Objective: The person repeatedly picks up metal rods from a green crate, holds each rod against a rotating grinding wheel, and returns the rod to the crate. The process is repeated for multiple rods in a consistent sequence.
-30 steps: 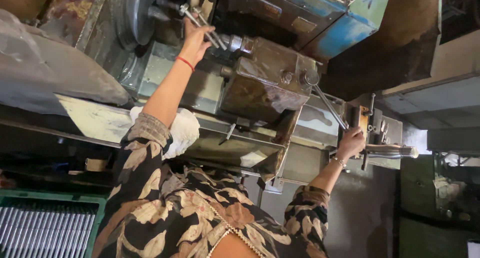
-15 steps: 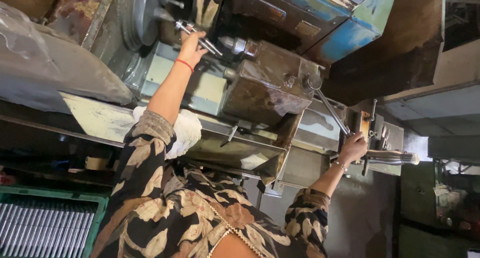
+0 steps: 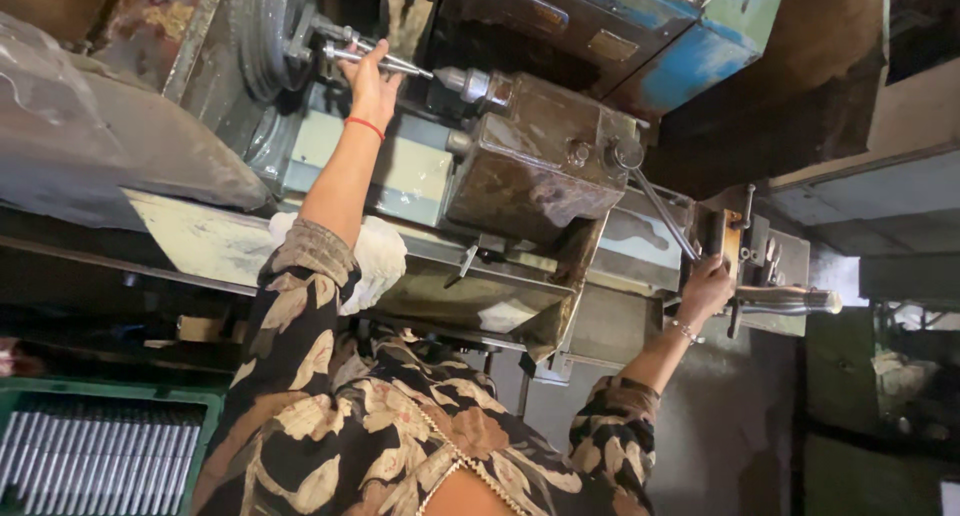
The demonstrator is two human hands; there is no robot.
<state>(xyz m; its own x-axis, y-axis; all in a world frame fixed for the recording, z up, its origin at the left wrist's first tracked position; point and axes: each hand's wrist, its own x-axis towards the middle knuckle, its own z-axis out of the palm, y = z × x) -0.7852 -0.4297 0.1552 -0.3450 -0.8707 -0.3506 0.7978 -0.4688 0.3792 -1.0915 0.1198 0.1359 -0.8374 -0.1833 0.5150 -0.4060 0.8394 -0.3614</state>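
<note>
Since a second ago, left hand [image 3: 372,81] has slid the thin metal rod [image 3: 378,60] toward the round chuck [image 3: 262,46], fingers grasping it. Right hand [image 3: 706,288] stays clenched on the lathe's long handle [image 3: 785,299].

Two small labels sit on the dark top part of the machine. One plate [image 3: 532,14] is long and thin, brown like rust, with rounded ends. The other plate [image 3: 608,44] is just to its right, beside the blue paint. It is a pale, tan rectangle, a bit tilted. The marks on both are too small to make out. No packages, signs or screens show anywhere else here.
</note>
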